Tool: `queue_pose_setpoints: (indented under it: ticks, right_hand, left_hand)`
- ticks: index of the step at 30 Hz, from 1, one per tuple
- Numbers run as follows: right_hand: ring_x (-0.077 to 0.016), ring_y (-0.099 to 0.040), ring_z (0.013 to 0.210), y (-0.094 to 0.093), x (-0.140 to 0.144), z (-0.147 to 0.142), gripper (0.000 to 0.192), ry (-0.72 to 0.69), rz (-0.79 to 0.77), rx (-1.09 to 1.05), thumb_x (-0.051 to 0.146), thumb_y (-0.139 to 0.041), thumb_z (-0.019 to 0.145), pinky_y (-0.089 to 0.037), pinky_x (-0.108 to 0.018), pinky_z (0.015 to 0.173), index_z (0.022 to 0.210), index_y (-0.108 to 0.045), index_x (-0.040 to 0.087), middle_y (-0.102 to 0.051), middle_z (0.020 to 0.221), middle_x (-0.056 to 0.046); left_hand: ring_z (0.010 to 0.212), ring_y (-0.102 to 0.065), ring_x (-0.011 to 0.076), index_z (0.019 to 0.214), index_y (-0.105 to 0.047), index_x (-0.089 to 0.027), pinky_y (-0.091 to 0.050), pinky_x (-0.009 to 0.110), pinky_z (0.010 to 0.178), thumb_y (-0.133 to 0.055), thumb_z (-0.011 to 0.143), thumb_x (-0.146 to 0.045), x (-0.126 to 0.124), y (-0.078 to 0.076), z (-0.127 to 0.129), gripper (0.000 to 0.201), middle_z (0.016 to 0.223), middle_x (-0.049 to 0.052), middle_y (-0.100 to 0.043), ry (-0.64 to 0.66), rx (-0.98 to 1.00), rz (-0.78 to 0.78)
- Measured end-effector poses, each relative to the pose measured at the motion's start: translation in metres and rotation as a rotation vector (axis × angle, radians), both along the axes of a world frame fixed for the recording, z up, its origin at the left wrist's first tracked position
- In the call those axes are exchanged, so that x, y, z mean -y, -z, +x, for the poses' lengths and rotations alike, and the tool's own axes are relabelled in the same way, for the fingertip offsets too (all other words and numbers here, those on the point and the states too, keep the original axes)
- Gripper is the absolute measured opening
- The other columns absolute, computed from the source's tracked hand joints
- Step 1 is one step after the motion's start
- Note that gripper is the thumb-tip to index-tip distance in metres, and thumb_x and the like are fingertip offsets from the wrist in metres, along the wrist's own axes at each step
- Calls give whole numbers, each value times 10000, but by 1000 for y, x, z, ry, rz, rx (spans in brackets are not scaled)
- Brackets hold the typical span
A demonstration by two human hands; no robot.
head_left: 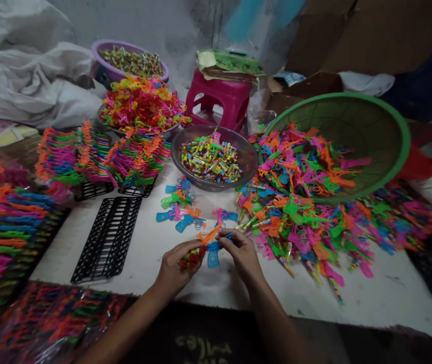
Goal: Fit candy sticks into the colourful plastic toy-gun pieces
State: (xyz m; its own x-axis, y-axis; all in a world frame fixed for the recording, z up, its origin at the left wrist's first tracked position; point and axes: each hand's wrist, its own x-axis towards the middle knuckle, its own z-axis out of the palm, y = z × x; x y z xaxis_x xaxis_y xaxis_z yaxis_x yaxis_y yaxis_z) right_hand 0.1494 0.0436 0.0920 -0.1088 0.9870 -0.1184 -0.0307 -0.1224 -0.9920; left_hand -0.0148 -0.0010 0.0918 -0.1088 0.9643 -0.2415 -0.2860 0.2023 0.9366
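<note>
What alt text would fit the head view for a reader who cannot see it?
Two hands, left and right, hold a blue toy gun over a white table. A green basket spills toy guns; a bowl of candy and a black rack sit nearby.

Left hand (176, 265) clutches small sticks (192, 257); right hand (240, 251) pinches a blue toy gun (213, 253) over the white table (155, 247).

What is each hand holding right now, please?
Left hand: closed around a small bundle of candies.
Right hand: fingers pinched on a blue toy gun.
</note>
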Motion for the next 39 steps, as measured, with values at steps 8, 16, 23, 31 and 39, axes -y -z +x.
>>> queue_pose_setpoints:
  ticks: [8,16,23,31,39]
  right_hand:
    - [-181,-567,738,-11,17,2,124,114,667,510,184,-611,721,-469,-350,709,829,-636,240,-625,743,-36]
    - [-194,-543,1014,-24,44,-23,381,-224,609,487,143,-518,777,-459,-356,863,1149,-532,226,-601,1086,-83]
    - [-170,-593,802,-37,16,-3,173,94,337,409,265,-583,750,-486,-304,729,901,-653,216,-640,884,-51]
    - [-128,-567,689,-23,21,-7,223,-6,-110,-99,286,-691,638,-473,-258,648,845,-640,221,-614,738,11]
    - [-138,-503,846,-6,25,-11,101,-53,99,-126,181,-721,597,-434,-231,697,675,-694,240,-512,854,-8]
  left_hand:
    - [720,-634,199,860,-645,-133,-515,269,530,-706,599,-255,1,-20,4,295,985,102,-653,-7,282,-236]
    - [756,-619,167,899,-643,-146,-484,232,672,-740,554,-167,8,-3,8,360,845,48,-684,-54,302,-121]
    - [427,-517,87,714,-615,-138,-419,190,403,-704,605,-238,1,-9,10,173,588,-14,-623,-84,140,-95]
    - [462,-540,101,704,-596,-120,-446,211,472,-679,614,-278,-5,-19,10,200,586,0,-626,-116,-185,-54]
    - [608,-588,121,773,-574,-164,-460,202,591,-634,633,-224,6,-27,14,164,663,-5,-644,-28,-473,90]
